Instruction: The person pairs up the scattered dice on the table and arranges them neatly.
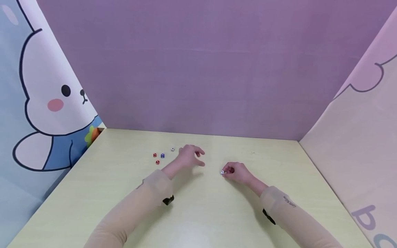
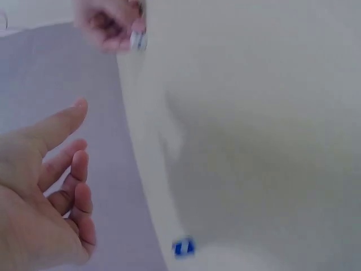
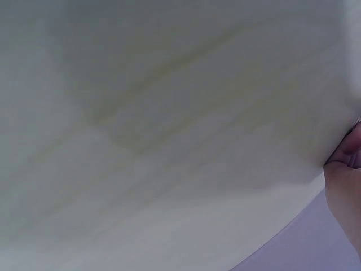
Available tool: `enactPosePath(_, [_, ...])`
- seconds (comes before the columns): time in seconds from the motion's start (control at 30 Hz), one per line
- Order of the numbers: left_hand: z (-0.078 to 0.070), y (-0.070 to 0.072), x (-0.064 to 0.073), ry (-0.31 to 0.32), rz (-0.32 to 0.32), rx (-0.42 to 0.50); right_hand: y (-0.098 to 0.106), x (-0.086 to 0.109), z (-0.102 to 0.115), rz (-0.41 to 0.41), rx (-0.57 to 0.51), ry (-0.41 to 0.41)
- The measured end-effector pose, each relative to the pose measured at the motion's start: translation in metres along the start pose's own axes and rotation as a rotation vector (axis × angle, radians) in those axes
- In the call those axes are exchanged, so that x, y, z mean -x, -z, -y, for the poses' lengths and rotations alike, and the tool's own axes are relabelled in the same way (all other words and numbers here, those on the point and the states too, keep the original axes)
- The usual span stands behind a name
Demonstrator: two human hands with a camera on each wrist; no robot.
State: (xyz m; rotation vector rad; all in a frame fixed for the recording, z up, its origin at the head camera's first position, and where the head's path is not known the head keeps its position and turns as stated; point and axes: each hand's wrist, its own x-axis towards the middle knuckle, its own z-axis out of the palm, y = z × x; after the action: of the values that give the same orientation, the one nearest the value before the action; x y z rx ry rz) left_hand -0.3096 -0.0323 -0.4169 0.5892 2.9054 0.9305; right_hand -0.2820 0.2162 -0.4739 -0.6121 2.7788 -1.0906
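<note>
Between the thumb and fingers of my right hand [image 1: 238, 172] a small white die [image 1: 222, 172] is pinched, just over the table. In the left wrist view that die [image 2: 138, 40] shows at the fingertips near the top. My left hand [image 1: 189, 155] hovers over the table with thumb and fingers spread apart, holding nothing. Left of it lie a white die [image 1: 172, 149], a blue die [image 1: 162, 155] and two red dice, one at the back [image 1: 154, 155] and another nearer [image 1: 157, 162]. The right wrist view catches only part of my right hand [image 3: 345, 180]; the die is hidden there.
The pale wooden table [image 1: 198, 217] meets a purple panel [image 1: 198, 69] at its back edge. A rabbit-print panel [image 1: 46, 103] borders the left side, and a pale printed panel [image 1: 363, 144] the right. A faint mark [image 1: 252, 152] shows on the table's back right.
</note>
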Motion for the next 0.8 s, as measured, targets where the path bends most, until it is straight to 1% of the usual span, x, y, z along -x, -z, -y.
enactPosePath(0.1, [0.013,0.017,-0.002,-0.017,-0.026,-0.053,0.0,0.0,0.0,-0.002,-0.001,0.003])
enactPosePath(0.2, [0.028,0.033,-0.006,-0.038,-0.027,-0.08,0.0,0.0,-0.001,-0.006,-0.002,-0.003])
enactPosePath(0.3, [0.046,0.047,-0.01,-0.072,-0.02,-0.091,0.0,0.0,-0.001,-0.004,-0.005,-0.002])
enactPosePath(0.4, [0.064,0.056,-0.015,-0.098,-0.028,-0.105,0.0,0.001,-0.002,0.001,-0.012,-0.005])
enactPosePath(0.53, [0.083,0.063,-0.02,-0.111,-0.048,-0.121,0.0,0.001,-0.002,0.007,-0.022,-0.01])
enactPosePath(0.63, [0.095,0.065,-0.023,-0.099,-0.038,-0.126,0.0,0.001,-0.002,0.009,-0.021,-0.012])
enactPosePath(0.7, [0.103,0.064,-0.025,-0.078,-0.023,-0.142,0.0,0.001,-0.002,0.01,-0.019,-0.014])
enactPosePath(0.8, [0.114,0.062,-0.027,-0.027,-0.002,-0.163,0.0,0.0,-0.001,0.01,-0.013,-0.013])
